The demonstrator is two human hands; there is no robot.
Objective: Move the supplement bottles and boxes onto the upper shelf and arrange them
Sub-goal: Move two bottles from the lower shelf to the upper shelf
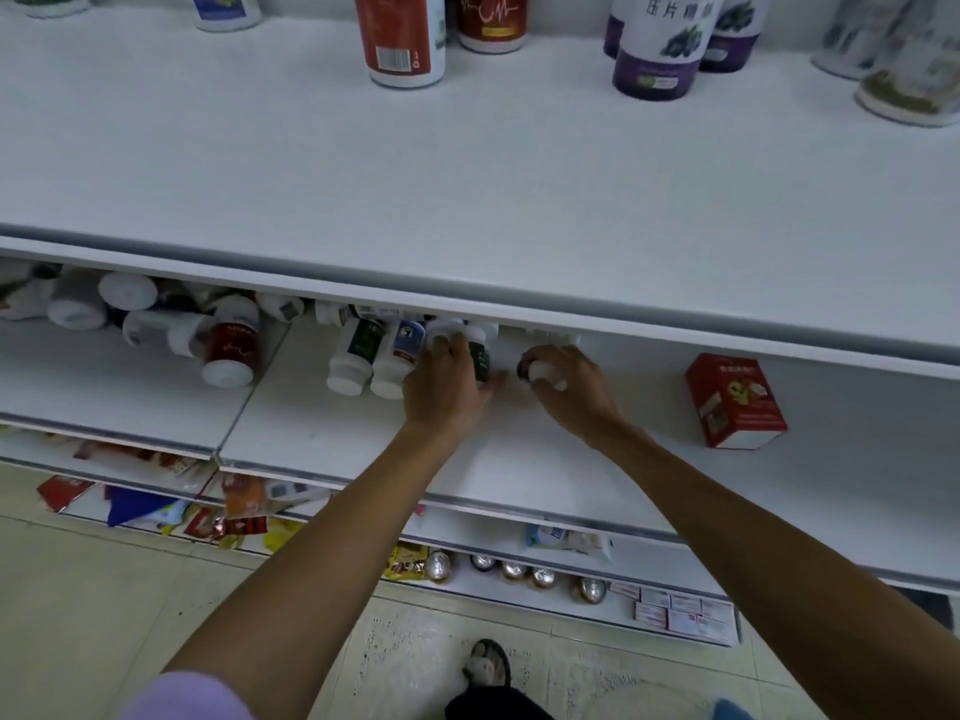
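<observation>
Both hands reach into the lower shelf point(363, 449). My left hand point(447, 379) is wrapped around a green-labelled white bottle point(480, 356) lying on its side. My right hand point(569, 387) is closed on a small white-capped bottle point(537, 371). Two more white bottles point(366, 358) lie just left of my left hand. A pile of toppled bottles point(156, 319), one with a red label point(231, 350), lies further left. A red box point(735, 402) stands to the right. On the upper shelf point(467, 189), red bottles point(402, 39) and purple bottles point(660, 44) stand at the back.
White and green bottles point(909, 70) stand at the upper shelf's far right. Below, further shelves hold packets point(239, 506), several round cans point(514, 571) and small flat boxes point(680, 613). A sandalled foot point(488, 667) stands on the tiled floor.
</observation>
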